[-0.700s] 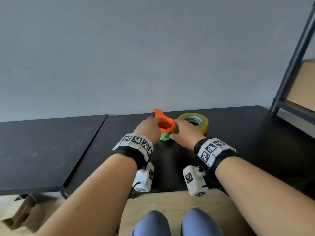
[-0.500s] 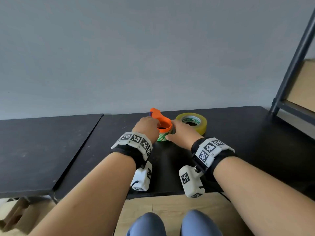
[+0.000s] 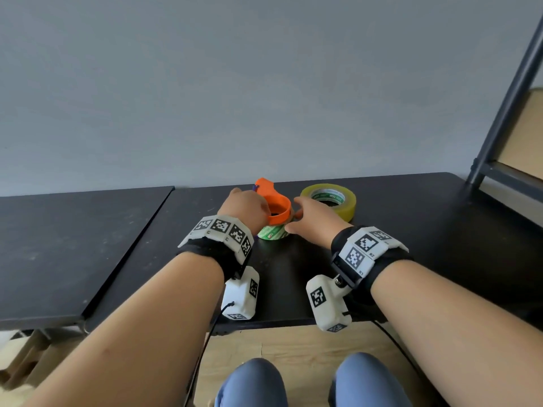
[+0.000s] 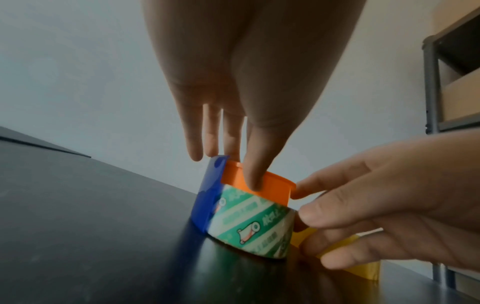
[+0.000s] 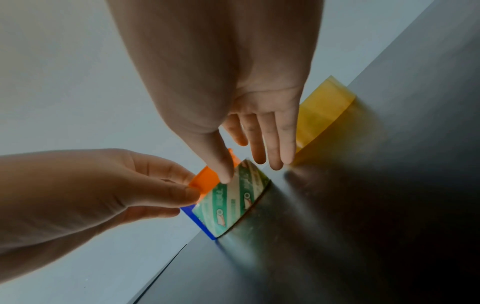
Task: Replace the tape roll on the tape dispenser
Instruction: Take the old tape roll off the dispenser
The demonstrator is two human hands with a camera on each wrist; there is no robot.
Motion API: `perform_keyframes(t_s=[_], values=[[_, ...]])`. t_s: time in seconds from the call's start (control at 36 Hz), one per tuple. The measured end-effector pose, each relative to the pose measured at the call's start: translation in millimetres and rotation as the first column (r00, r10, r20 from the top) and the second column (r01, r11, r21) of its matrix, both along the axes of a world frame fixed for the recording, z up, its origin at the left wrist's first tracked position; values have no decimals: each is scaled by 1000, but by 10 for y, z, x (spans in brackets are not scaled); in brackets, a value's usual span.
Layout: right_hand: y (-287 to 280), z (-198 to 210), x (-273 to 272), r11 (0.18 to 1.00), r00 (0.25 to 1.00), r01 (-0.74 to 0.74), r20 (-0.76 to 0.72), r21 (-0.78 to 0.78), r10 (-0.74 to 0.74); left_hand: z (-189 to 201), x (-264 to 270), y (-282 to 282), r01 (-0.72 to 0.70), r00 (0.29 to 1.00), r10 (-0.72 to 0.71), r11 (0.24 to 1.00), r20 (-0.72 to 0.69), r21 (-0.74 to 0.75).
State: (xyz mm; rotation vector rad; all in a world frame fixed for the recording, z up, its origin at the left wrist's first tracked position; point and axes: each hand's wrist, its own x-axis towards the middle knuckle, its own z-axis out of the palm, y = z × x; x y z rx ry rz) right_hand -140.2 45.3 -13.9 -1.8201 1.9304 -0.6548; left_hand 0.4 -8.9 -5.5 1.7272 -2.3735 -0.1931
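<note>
An orange tape dispenser [image 3: 277,211] with a blue cutter piece [image 4: 207,195] sits on a green-and-white tape roll [image 3: 273,232] on the black table [image 3: 411,245]. My left hand [image 3: 246,210] pinches the dispenser's orange ring [image 4: 278,189], thumb on the near side and fingers behind. My right hand [image 3: 311,218] holds the green roll [image 5: 233,203] from the right, with its thumb at the seam between ring and roll. A full yellowish tape roll [image 3: 338,201] lies flat just behind the right hand.
A second black table [image 3: 73,245] adjoins on the left with a narrow gap. A dark metal shelf frame [image 3: 505,113] stands at the far right. Cardboard [image 3: 23,362] lies on the floor at lower left. My knees are below the table's front edge.
Both hands stay on the dispenser and green roll. The orange ring now sits tilted, raised a little over the green roll. The head view has shifted slightly.
</note>
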Motion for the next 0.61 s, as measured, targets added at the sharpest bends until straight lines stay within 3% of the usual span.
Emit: perform_keyframes(t_s=[0.11, 0.42, 0.56, 0.61], values=[[-32, -27, 10, 1000, 1000, -6, -22, 19, 7, 20, 31, 34, -2, 1000, 2, 1000, -8, -1], [-101, -23, 55, 1000, 999, -20, -39, 24, 21, 26, 125, 103, -9, 969, -13, 996, -245, -90], [-147, -30, 91, 999, 999, 35, 7, 2, -35, 111, 128, 87, -17, 988, 22, 999, -152, 32], [-175, -34, 100, 998, 997, 56, 48, -17, -55, 96, 160, 78, -18, 985, 20, 1000, -171, 10]])
